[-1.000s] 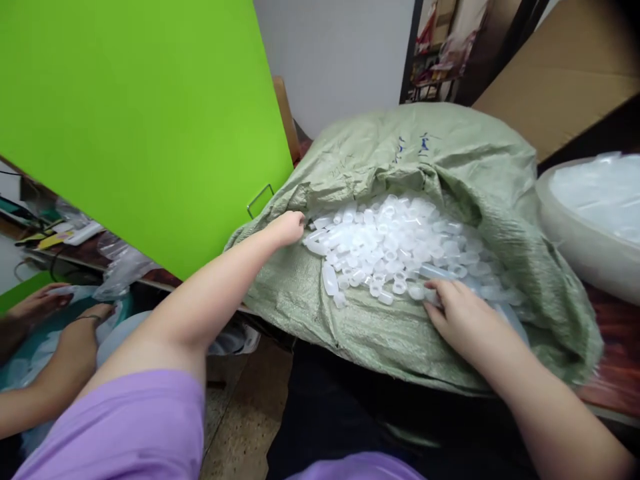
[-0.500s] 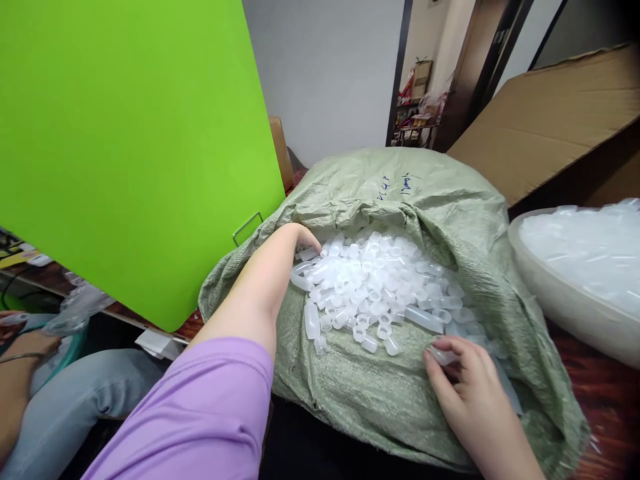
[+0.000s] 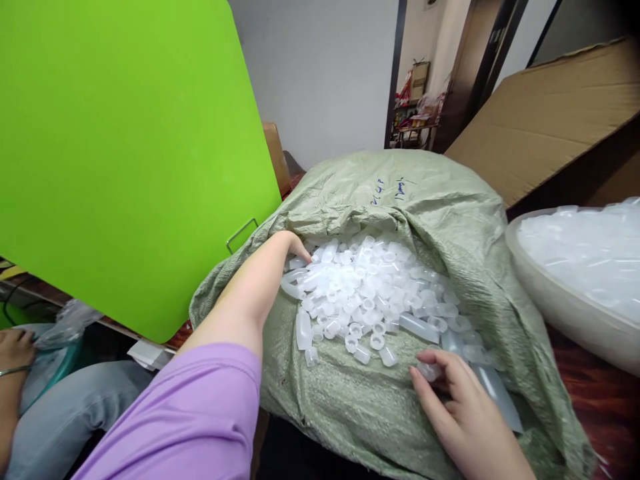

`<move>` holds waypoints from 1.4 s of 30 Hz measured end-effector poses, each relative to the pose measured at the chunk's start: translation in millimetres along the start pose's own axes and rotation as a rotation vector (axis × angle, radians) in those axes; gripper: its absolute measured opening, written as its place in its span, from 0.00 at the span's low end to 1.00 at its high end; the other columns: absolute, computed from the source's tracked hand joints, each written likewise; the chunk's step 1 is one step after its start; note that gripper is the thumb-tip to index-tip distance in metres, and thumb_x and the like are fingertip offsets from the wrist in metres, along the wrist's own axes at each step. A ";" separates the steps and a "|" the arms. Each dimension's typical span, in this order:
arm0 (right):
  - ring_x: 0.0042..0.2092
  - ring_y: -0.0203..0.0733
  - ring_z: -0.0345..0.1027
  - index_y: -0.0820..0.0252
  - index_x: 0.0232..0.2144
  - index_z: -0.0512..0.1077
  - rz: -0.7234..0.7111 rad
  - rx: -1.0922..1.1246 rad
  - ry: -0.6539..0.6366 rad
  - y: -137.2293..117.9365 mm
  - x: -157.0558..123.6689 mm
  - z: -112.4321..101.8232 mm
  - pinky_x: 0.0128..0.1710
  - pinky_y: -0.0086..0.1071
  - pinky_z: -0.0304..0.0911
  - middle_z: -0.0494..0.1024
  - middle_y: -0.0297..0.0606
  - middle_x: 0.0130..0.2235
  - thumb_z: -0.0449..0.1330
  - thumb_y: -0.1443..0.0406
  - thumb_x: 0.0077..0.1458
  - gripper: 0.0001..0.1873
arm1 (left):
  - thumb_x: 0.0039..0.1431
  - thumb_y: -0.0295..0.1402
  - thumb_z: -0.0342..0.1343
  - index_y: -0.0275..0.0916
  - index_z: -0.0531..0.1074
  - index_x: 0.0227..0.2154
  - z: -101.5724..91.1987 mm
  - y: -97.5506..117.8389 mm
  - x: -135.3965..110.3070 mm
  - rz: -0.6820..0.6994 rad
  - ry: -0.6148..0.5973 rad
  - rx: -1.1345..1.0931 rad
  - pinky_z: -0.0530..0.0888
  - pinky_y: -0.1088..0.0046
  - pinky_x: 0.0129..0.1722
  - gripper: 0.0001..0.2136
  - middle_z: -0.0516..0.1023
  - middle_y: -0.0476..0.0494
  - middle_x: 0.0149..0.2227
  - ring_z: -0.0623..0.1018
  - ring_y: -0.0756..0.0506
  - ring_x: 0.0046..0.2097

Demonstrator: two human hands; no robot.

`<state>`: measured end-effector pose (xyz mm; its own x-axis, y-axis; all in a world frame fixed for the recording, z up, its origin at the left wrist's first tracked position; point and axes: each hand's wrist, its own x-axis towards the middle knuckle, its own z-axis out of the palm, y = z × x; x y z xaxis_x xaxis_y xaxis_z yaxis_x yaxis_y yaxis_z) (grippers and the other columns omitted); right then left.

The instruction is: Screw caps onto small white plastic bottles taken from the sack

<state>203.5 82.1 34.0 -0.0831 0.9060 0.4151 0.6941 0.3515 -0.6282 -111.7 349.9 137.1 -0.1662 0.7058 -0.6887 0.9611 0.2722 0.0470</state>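
Observation:
A pale green woven sack (image 3: 350, 400) lies with its mouth spread, full of small translucent white plastic pieces (image 3: 360, 287). Some are short with a ringed end, others long like little bottles (image 3: 303, 328). My left hand (image 3: 299, 247) reaches under the sack's upper lip at the left of the pile; only the wrist and part of one digit show, the other fingers being hidden. Over the front right of the sack, my right hand (image 3: 463, 397) pinches a small translucent plastic piece (image 3: 429, 368) between thumb and fingers. Below that hand's knuckles lies a larger clear tube-like piece (image 3: 500, 397).
At the right stands a large whitish bowl (image 3: 565, 283) heaped with similar pieces, before a cardboard box flap (image 3: 545, 120). A bright green panel (image 3: 140, 147) rises at the left. Another person's hand (image 3: 16, 350) rests by a teal basin (image 3: 60, 370) at lower left.
The view has shifted slightly. My right hand, with the small plastic piece in it, has moved a little left and down. The other person's hand at lower left has changed position.

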 end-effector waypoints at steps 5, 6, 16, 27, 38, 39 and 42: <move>0.37 0.41 0.69 0.53 0.39 0.64 -0.012 0.023 -0.016 -1.5 0.9 -1.2 0.34 0.33 0.69 0.72 0.38 0.38 0.51 0.56 0.58 0.10 | 0.28 0.46 0.67 0.41 0.64 0.50 11.0 -27.5 -10.8 0.140 0.147 0.023 0.72 0.66 0.39 0.40 0.69 0.35 0.53 0.71 0.35 0.49; 0.37 0.41 0.69 0.53 0.39 0.64 -0.008 0.027 -0.023 -1.9 0.9 -1.5 0.34 0.32 0.69 0.72 0.38 0.38 0.51 0.56 0.58 0.10 | 0.29 0.47 0.66 0.41 0.64 0.51 14.2 -33.2 -13.2 0.157 0.164 0.023 0.72 0.67 0.40 0.40 0.68 0.36 0.54 0.71 0.36 0.50; 0.34 0.38 0.68 0.54 0.37 0.66 0.063 0.095 -0.063 -0.9 -1.4 -3.0 0.26 0.26 0.68 0.72 0.38 0.38 0.52 0.54 0.56 0.13 | 0.37 0.55 0.58 0.41 0.60 0.54 53.3 -82.1 -36.0 0.174 0.349 0.054 0.68 0.65 0.47 0.40 0.68 0.35 0.53 0.70 0.35 0.51; 0.33 0.38 0.70 0.55 0.35 0.68 0.078 0.086 -0.068 2.9 0.9 -2.7 0.27 0.26 0.69 0.74 0.38 0.36 0.53 0.51 0.53 0.16 | 0.31 0.55 0.61 0.38 0.44 0.62 63.9 -107.6 -48.0 0.287 0.282 -0.011 0.62 0.73 0.54 0.55 0.55 0.37 0.62 0.62 0.39 0.60; 0.32 0.38 0.71 0.55 0.34 0.69 0.073 0.083 -0.098 6.5 1.6 0.2 0.26 0.26 0.69 0.74 0.38 0.36 0.52 0.50 0.53 0.17 | 0.32 0.53 0.62 0.45 0.47 0.62 60.8 -115.9 -62.8 0.274 0.236 0.017 0.63 0.70 0.54 0.52 0.57 0.42 0.62 0.62 0.38 0.59; 0.32 0.38 0.71 0.55 0.34 0.69 0.067 0.075 -0.099 7.1 1.5 0.2 0.27 0.26 0.69 0.74 0.38 0.36 0.52 0.50 0.53 0.17 | 0.34 0.53 0.61 0.45 0.49 0.61 62.2 -115.9 -64.4 0.266 0.250 0.026 0.64 0.70 0.53 0.49 0.59 0.42 0.61 0.64 0.38 0.58; 0.32 0.38 0.71 0.55 0.34 0.68 0.046 0.048 -0.091 9.2 1.0 0.2 0.30 0.28 0.69 0.74 0.38 0.36 0.52 0.49 0.53 0.17 | 0.37 0.53 0.58 0.42 0.55 0.59 68.6 -115.4 -67.5 0.234 0.312 0.064 0.64 0.67 0.53 0.44 0.62 0.38 0.58 0.67 0.36 0.55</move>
<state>209.7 86.3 28.4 -0.1177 0.9385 0.3246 0.6641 0.3175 -0.6769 -196.3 226.0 128.5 0.0090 0.9115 -0.4111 0.9912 0.0462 0.1242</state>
